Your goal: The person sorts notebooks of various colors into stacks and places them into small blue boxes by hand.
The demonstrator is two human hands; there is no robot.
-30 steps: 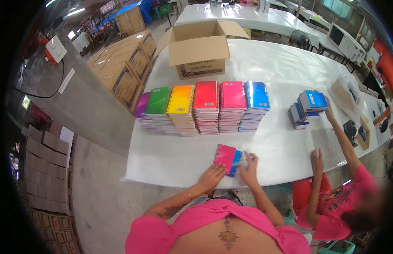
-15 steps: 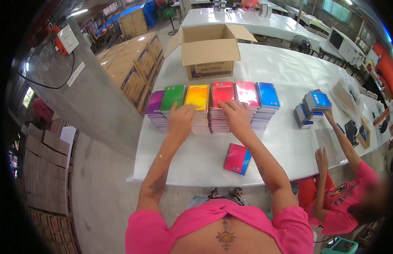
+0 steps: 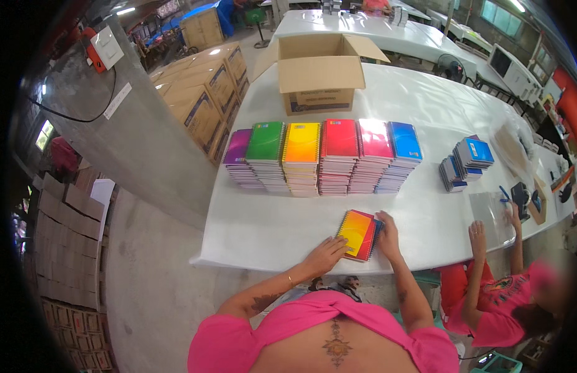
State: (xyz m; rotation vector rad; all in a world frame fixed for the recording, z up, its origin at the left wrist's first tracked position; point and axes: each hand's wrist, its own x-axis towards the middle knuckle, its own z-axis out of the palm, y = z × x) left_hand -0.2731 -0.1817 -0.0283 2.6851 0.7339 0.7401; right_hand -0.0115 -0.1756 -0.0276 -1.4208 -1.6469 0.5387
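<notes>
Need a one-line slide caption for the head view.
Both hands, left and right, square a small notebook pile on a white table before six coloured stacks.

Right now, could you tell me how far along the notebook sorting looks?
A small mixed pile with an orange notebook on top is gathered at the table edge, squared between the left hand and right hand. Six tall colour stacks remain behind it.

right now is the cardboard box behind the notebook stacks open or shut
Open. The cardboard box has its top flaps folded outward and its inside walls show. Whether anything is inside, cannot tell.
</notes>
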